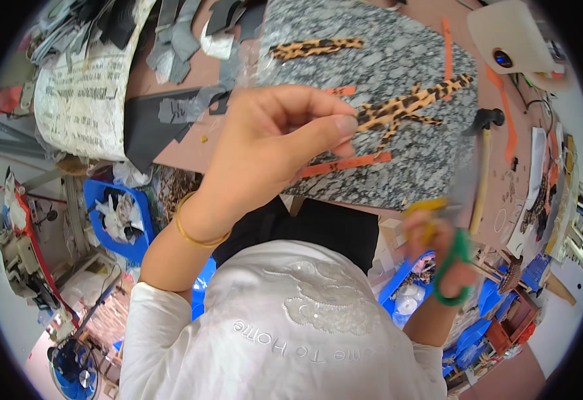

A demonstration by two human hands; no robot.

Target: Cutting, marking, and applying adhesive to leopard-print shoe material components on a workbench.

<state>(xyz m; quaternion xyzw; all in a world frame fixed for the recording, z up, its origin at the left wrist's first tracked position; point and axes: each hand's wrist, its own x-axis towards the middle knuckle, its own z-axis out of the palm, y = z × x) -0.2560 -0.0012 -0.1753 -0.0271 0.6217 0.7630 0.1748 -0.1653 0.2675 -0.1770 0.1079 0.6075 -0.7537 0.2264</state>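
My left hand [281,137] reaches over a grey speckled stone slab [371,70]. Its thumb and forefinger pinch the near end of a leopard-print strip [428,97], which points away to the right. Narrow leopard-print pieces [393,133] show beneath or beside that strip; whether they are joined to it I cannot tell. Low at the right, my right hand [431,240] is closed on scissors [463,257] with green and yellow handles. Motion blurs this hand, and the blades point up past the slab's right edge. Another leopard-print strip [318,47] lies at the slab's far left.
Orange strips [348,165] lie on the slab and at its right side. A black-headed hammer [486,120] rests along the right edge, near a beige machine [508,37]. Dark grey pieces [171,50] and a white sack [85,93] occupy the left. Below stands a blue bin [143,230].
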